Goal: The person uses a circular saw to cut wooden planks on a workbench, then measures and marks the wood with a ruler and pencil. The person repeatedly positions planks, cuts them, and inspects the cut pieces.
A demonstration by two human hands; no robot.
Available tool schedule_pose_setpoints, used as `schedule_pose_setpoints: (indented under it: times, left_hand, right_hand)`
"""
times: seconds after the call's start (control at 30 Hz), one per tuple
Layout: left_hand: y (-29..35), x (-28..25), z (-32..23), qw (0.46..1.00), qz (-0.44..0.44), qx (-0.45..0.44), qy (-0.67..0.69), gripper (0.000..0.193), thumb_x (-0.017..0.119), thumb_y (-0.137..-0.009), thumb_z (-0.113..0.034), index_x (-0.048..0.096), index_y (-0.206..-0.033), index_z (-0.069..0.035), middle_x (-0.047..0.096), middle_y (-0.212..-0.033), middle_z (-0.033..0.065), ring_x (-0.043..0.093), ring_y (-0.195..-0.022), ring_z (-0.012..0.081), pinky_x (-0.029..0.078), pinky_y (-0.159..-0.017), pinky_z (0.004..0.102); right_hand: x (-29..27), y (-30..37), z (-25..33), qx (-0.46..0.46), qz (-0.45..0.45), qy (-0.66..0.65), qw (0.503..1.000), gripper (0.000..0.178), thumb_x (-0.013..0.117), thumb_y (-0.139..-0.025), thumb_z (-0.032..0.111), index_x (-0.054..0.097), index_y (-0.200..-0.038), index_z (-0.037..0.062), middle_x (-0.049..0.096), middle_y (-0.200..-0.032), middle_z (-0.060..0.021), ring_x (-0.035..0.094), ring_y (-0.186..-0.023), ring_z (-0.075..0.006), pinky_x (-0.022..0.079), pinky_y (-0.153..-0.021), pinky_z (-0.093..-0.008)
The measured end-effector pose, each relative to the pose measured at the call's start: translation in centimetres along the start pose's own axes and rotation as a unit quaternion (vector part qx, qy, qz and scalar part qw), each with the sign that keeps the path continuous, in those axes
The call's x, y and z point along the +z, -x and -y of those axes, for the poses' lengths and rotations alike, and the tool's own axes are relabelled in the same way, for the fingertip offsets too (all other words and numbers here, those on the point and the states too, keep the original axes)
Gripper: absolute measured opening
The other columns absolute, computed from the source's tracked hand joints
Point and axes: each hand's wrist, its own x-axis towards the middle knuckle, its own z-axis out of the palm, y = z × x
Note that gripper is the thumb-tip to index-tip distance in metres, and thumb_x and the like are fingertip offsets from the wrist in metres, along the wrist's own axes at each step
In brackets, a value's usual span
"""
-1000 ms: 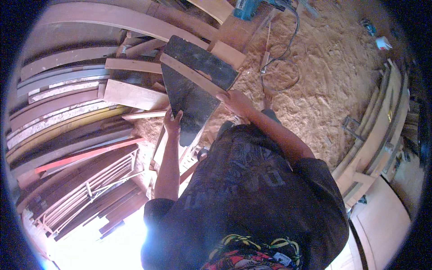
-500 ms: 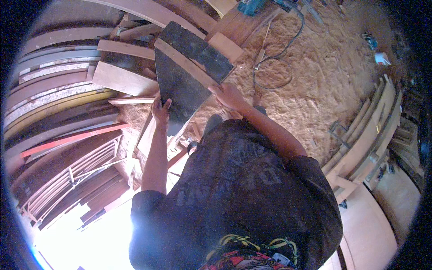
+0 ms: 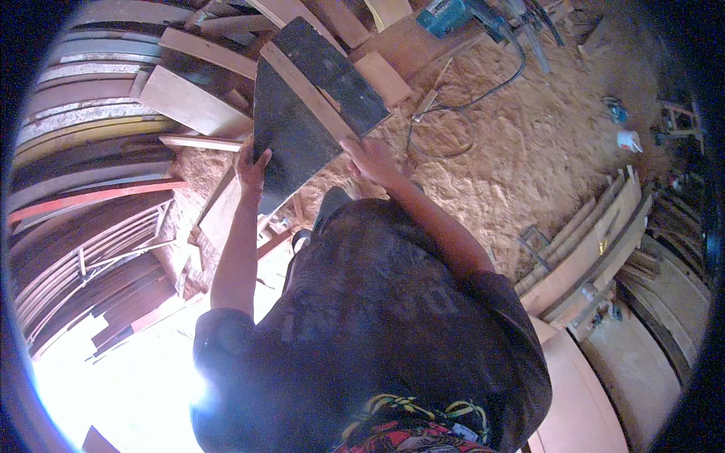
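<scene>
A flat dark board (image 3: 291,140) with a slanted outline is held up in front of me, tilted. Across its face runs a pale wooden strip (image 3: 308,90), and a small light patch shows beside it. My left hand (image 3: 251,167) is closed on the board's left edge, thumb over the dark face. Around the strip's near end, at the board's right edge, my right hand (image 3: 371,160) is closed; its fingertips underneath are hidden. Whether the strip is fixed to the board I cannot tell.
A blue power tool (image 3: 444,18) lies at the top, its dark cable (image 3: 472,97) looping over the sawdust-covered floor (image 3: 521,143). Stacked planks (image 3: 83,136) fill the left side. More long boards (image 3: 596,241) lie at the right, and a pale wood block (image 3: 381,78) sits beyond the dark board.
The whole view has shifted, with floor and planks sliding left and the blue tool coming further into sight. Both hands keep their hold on the board and strip.
</scene>
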Motion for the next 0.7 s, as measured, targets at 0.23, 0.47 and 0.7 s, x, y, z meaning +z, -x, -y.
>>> schedule_pose_setpoints:
  times: [0.23,0.47,0.7]
  left_hand:
    - [0.3,0.4,-0.6,0.995,0.025,-0.036,0.088,0.055,0.073,-0.093,-0.008,0.055,-0.143,0.004,0.062,-0.140,0.0122,0.057,-0.129,0.0214,0.041,-0.113,0.0351]
    - [-0.1,-0.3,-1.9,0.995,0.034,-0.060,-0.067,0.059,0.079,-0.090,-0.014,0.057,-0.142,0.000,0.063,-0.138,0.0103,0.057,-0.127,0.0210,0.040,-0.113,0.0364]
    - [-1.1,-1.7,0.9,0.991,0.032,-0.093,-0.093,0.061,0.081,-0.089,-0.020,0.058,-0.142,-0.001,0.064,-0.137,0.0093,0.059,-0.124,0.0216,0.042,-0.110,0.0357]
  right_hand:
    - [0.1,0.3,-0.3,-0.053,-0.031,0.055,0.997,0.040,0.061,-0.096,0.049,0.069,-0.089,0.0101,0.065,-0.061,-0.0092,0.066,-0.055,-0.0276,0.055,-0.057,-0.0454]
    - [1.1,-0.2,-1.8,-0.163,-0.075,0.167,0.969,0.028,0.064,-0.094,0.030,0.066,-0.120,0.0191,0.067,-0.072,-0.0144,0.069,-0.062,-0.0366,0.055,-0.053,-0.0521]
    - [2.1,-1.6,-2.2,-0.217,-0.137,0.280,0.925,0.039,0.055,-0.098,0.046,0.071,-0.092,0.0109,0.065,-0.062,-0.0152,0.070,-0.061,-0.0351,0.056,-0.062,-0.0492]
